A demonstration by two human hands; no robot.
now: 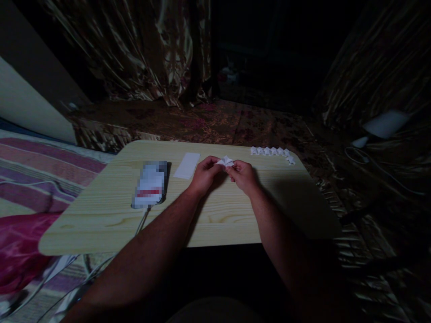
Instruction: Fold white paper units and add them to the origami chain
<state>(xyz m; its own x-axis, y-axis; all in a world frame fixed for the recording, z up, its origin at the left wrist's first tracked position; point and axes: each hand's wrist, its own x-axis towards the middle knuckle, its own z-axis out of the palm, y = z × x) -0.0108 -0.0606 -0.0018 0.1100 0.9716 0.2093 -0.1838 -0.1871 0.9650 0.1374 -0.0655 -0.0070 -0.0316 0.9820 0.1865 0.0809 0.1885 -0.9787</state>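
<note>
My left hand [203, 175] and my right hand [244, 176] meet over the far middle of a small light wooden table [215, 220]. Together they pinch a small folded white paper piece [225, 161], with the fingers of both hands closed on it from either side. A flat white paper slip [187, 165] lies on the table just left of my left hand. A row of several small folded white paper pieces [272, 152] sits along the table's far right edge.
A phone-like device [150, 185] with a cable lies on the table's left part. Striped bedding [37, 175] and pink cloth [20, 246] are to the left. Dark patterned fabric covers the floor and hangs behind. White objects and a cord lie at the right.
</note>
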